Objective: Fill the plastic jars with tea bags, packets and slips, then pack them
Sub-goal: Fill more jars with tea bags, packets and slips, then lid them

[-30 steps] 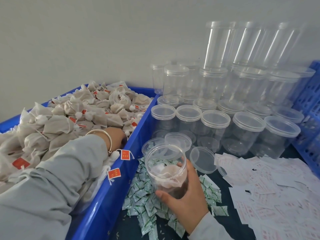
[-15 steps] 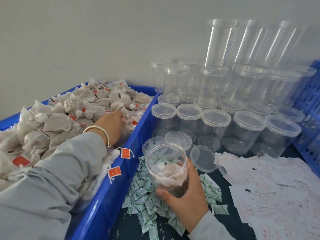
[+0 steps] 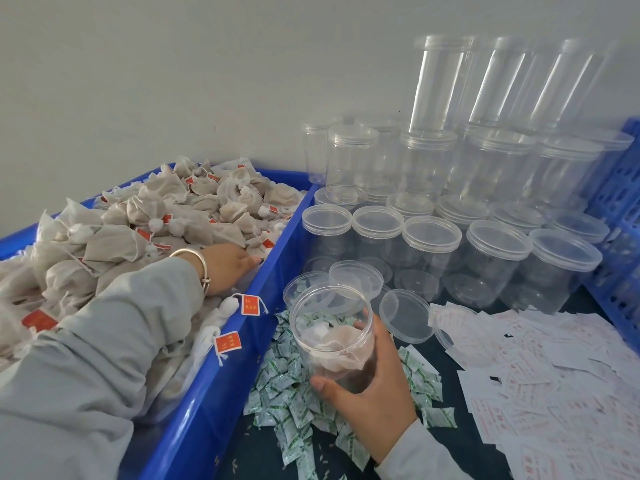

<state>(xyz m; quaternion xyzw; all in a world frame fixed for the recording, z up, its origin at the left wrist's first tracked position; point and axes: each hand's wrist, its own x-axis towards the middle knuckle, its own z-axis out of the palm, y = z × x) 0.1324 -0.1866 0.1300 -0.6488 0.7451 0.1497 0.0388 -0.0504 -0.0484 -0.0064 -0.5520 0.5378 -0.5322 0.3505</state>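
While the blue bin (image 3: 221, 393) of soft, light tea bags (image 3: 145, 237) lies under the left hand (image 3: 227, 268), whose grip cannot be judged, the right hand (image 3: 367, 393) wraps the light, slippery open jar (image 3: 332, 337) low on its wall.

No words or numbers can be read here. The little red tags (image 3: 250, 304) hanging over the rim of the blue bin (image 3: 221, 403) have yellow marks on them (too small and blurry to make out). The white paper slips (image 3: 540, 386) at the right side of the table have pale red print, but it is too faint to read. The small packets (image 3: 287, 407) have green print that is just as blurry.
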